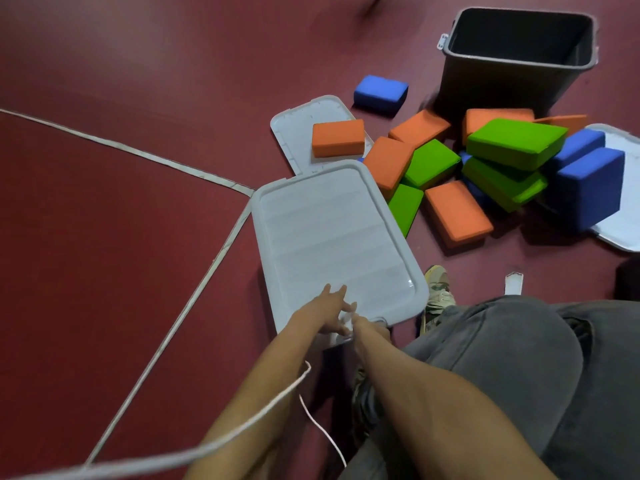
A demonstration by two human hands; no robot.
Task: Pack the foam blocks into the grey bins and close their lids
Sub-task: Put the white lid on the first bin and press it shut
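A closed grey bin stands right below me, its pale lid (329,233) seated flat on top. My left hand (329,311) lies on the lid's near edge with fingers spread. My right hand (369,332) pinches the white latch (346,329) at that same edge. An open dark grey bin (460,74) stands empty at the far right. Between the bins lies a loose pile of foam blocks: orange (457,213), green (516,138) and blue (588,188). One blue block (381,93) lies apart.
A second lid (308,116) lies on the red floor with an orange block (338,138) on it. A third lid (623,233) lies at the right edge under blue blocks. My shoe (440,289), a white clip (513,284), white floor lines and a dangling cord (242,434) are nearby.
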